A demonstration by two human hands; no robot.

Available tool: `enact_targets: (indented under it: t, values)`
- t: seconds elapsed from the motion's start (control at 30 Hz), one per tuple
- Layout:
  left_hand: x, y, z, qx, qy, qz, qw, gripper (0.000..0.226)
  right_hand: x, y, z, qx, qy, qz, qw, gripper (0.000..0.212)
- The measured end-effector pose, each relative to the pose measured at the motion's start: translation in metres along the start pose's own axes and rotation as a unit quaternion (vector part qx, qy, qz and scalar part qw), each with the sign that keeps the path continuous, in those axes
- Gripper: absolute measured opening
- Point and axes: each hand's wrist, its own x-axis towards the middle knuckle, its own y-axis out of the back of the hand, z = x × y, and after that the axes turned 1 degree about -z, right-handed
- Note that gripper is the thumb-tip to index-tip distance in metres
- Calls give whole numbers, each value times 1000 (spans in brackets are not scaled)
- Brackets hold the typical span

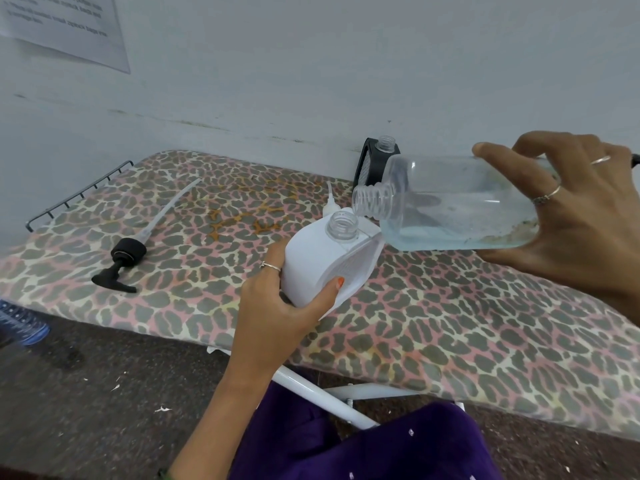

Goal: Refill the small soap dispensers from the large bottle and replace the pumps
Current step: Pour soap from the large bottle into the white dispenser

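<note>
My left hand grips a white soap dispenser with a clear threaded neck, tilted above the leopard-print board. My right hand holds the large clear bottle on its side; its open mouth hangs just above and to the right of the dispenser's neck. A little pale blue liquid lies along the bottle's lower wall. A black dispenser with an open clear neck stands by the wall behind. A black pump with a long tube lies at the left. A white pump shows behind the white dispenser.
The leopard-print ironing board stands against a pale wall, with a wire rack at its left end. White metal legs run under it. A blue-capped bottle lies on the dark floor at left. My purple clothing fills the bottom.
</note>
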Motion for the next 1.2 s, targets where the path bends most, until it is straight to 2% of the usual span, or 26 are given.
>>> enact_targets:
  t: [0.53,0.73,1.2]
  values:
    - [-1,-1,0,-1,5,5,1000,52,4,3,0,-6,16,13,1000,94]
    - [0,-1,0,2,6,3,1000,55,5,5,0,-14,13,14,1000,99]
    - [0,-1,1,-1,-1,6,1000,52,6,7,4,-26,17,12,999,95]
